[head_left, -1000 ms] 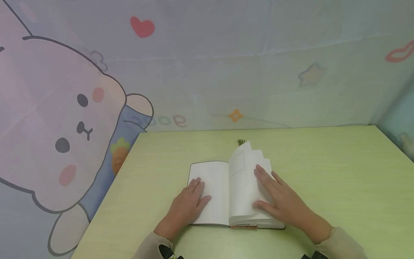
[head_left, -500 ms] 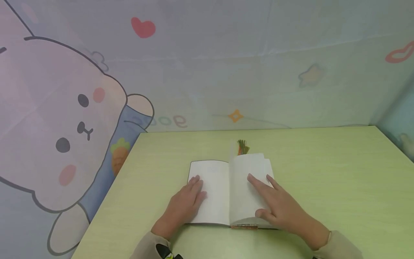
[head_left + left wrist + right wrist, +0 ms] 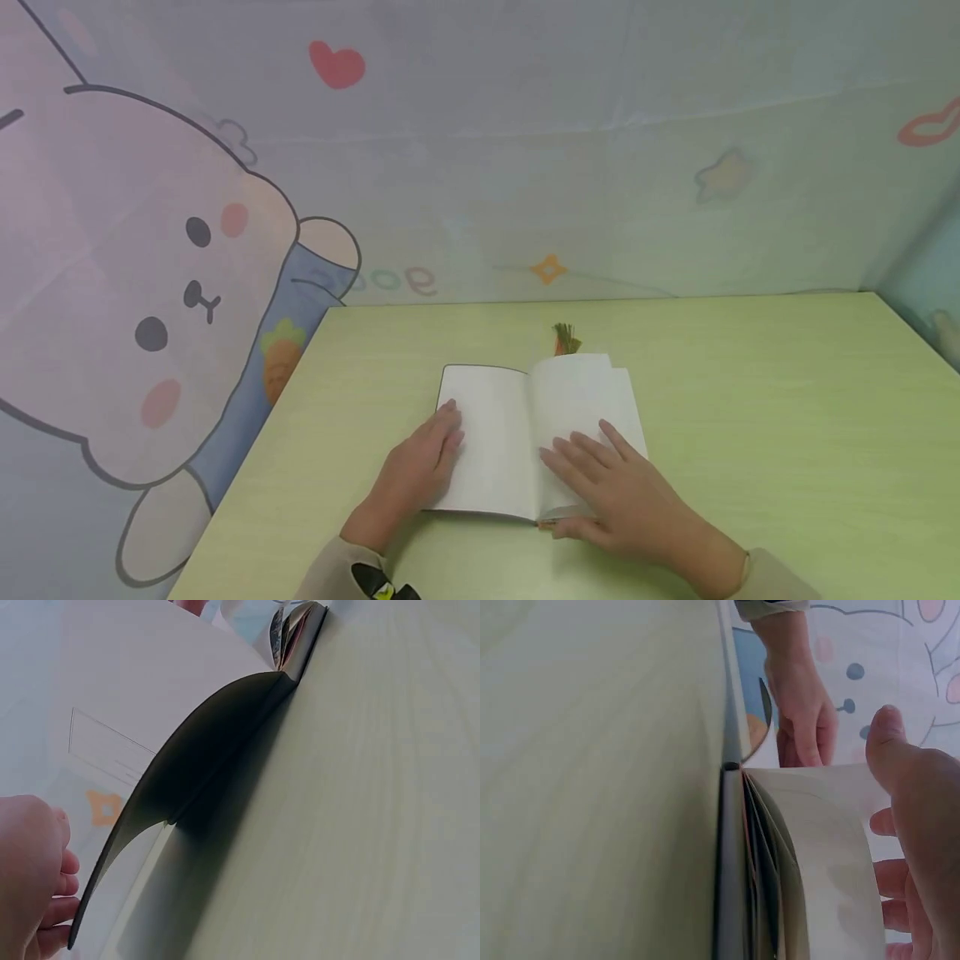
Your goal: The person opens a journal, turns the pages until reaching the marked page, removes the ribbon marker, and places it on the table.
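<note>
A notebook point(image 3: 495, 442) lies open on the table, with blank pages on both sides. My left hand point(image 3: 420, 467) grips its left edge, thumb above and fingers around the side. The left wrist view shows the dark cover point(image 3: 202, 757) bowed upward, with a shadow beneath it. My right hand point(image 3: 622, 492) rests on the right page point(image 3: 573, 396) with spread fingers, their tips near the fold and the thumb by the lower edge. In the right wrist view, page edges point(image 3: 791, 877) fan slightly apart over the back cover. A green and orange tassel point(image 3: 566, 339) pokes out above the notebook.
The pale green table point(image 3: 772, 400) extends around the notebook. Behind it hangs a backdrop point(image 3: 465, 175) printed with a heart, stars and a large cartoon animal at left.
A raised page has turned over to the left. My right hand has slid left and nearer toward the fold, and my left hand has shifted to the outer left edge and lifted it.
</note>
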`<state>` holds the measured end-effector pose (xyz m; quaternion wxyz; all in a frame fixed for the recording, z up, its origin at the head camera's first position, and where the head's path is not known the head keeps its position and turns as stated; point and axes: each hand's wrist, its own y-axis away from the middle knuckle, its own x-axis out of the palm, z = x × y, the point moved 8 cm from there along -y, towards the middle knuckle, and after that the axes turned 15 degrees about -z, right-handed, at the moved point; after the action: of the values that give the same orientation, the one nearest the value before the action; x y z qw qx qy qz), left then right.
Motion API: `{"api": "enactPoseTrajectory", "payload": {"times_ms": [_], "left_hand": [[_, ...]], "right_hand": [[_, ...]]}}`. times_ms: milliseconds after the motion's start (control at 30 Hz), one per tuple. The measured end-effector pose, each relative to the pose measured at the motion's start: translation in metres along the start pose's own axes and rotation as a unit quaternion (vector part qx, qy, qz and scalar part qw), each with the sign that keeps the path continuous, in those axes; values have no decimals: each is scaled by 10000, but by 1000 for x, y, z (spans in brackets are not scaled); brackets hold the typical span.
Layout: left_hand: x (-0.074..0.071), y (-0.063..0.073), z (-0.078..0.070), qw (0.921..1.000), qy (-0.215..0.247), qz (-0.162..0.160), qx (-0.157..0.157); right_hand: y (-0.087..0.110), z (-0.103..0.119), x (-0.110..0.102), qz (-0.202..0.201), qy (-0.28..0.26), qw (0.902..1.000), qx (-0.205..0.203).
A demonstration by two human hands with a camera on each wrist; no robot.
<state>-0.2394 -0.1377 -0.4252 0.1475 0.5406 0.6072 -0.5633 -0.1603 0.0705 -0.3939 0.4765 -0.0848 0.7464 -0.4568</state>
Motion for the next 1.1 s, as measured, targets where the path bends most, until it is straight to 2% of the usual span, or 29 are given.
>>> {"api": "enactPoseTrajectory", "payload": {"times_ms": [133,300,467,567,733,800,833,867,900,967,1033,1067,1100], "left_hand": [[-2,-1,1,10000,-34,-25,31],[-9,-1,0,9996,197,-194,89],[-12,-2,5,9965,747,-247,-295],[-16,-4,7,9886,1337,-436,-547],[-25,-9,11,9629,2369,-738,-1058],[-27,-11,12,9527,2638,-779,-1293],[-28,-13,11,9511,2666,-769,-1360],[-30,-14,9,9520,2627,-756,-1375],[-30,-16,7,9571,2479,-705,-1323],[-31,-19,-2,9737,1959,-560,-1021],[-29,-22,-16,9919,1149,-387,-372],[-28,-23,-23,9969,723,-303,1],[-25,-24,-29,9986,309,-221,370]], "right_hand": [[3,5,6,156,270,9995,50],[4,12,12,327,622,9975,10],[6,17,20,890,798,9928,68],[6,21,22,1048,886,9905,54],[3,26,24,994,1008,9899,-3],[1,28,24,1007,1075,9891,-40],[1,28,25,1029,1115,9884,-66],[0,29,26,1048,1154,9877,-89],[0,30,26,1070,1187,9871,-114],[-1,30,27,1094,1236,9862,-145],[-1,31,28,1111,1277,9854,-166],[-1,31,28,1113,1289,9852,-171],[-1,31,28,1116,1295,9851,-170]]}}
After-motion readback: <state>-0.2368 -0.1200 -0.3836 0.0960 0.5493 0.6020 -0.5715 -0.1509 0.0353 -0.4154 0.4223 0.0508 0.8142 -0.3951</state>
